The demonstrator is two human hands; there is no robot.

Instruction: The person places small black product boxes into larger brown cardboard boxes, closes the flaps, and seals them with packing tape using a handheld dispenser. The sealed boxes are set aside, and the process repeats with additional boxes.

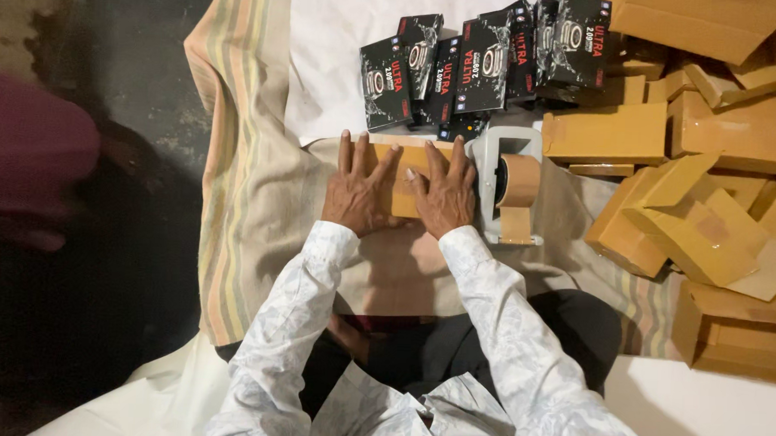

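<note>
Both of my hands lie flat on a small brown cardboard box (404, 180) that sits on a striped cloth (243, 179) in front of my knees. My left hand (360, 191) presses its near left part, fingers spread and pointing away from me; my right hand (445, 194) covers the right part, thumb turned inward so it almost meets the other hand. Neither hand is closed around anything: the palms are open and pushing down on the top of the box. Just beside my right hand stands a grey tape dispenser (510, 184) with a roll of brown tape, a strip hanging off its near end. Beyond the box is a cluster of black product boxes (479, 62), some leaning on each other, resting on a white sheet (334, 44). To my right is a loose heap of brown cartons (707, 195), tumbled at all angles, well apart from my hands.
</note>
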